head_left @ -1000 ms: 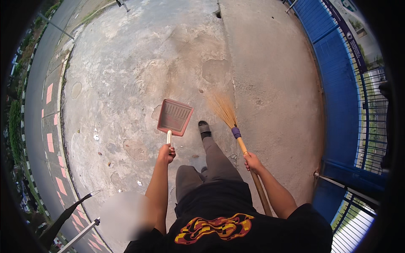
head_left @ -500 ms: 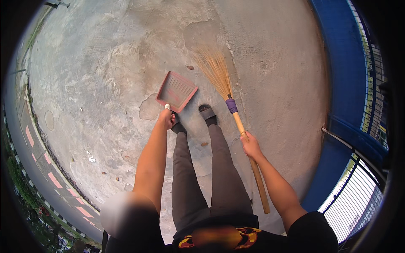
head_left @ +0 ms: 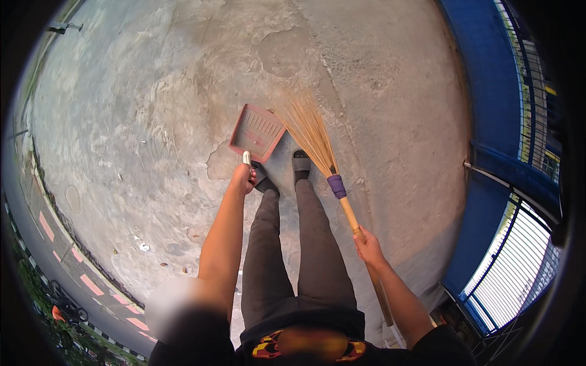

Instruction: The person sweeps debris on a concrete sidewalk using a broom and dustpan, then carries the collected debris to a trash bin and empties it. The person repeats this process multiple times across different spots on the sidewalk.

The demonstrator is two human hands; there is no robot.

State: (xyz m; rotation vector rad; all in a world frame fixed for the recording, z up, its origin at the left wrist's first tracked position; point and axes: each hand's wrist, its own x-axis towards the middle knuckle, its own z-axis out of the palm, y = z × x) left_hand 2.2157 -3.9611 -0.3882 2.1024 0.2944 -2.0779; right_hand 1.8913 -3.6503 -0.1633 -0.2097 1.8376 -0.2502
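A red dustpan [head_left: 261, 160] lies at or just above the concrete, in front of my feet. Its pale handle is gripped by my left hand [head_left: 245, 175], fingers wrapped round it. My right hand [head_left: 370, 246] is closed on the wooden stick of a broom [head_left: 312, 135] with long straw-coloured bristles and a purple binding. The bristles fan out forward and to the left, their tips beside the pan's right edge. Something small and dark shows between tips and pan, too small to make out clearly.
My feet in dark slippers [head_left: 301, 163] stand just behind the pan and broom. A white scrap [head_left: 144, 247] and brown bits lie on the rough concrete [head_left: 152, 122] at left. A blue gate [head_left: 488, 79] runs along the right; a road [head_left: 67, 268] curves along the left.
The broom's bristles have come nearer and left, up to the dustpan's edge, where the leaf ahead lay apart before. My right hand has drawn back; the dustpan has barely moved.
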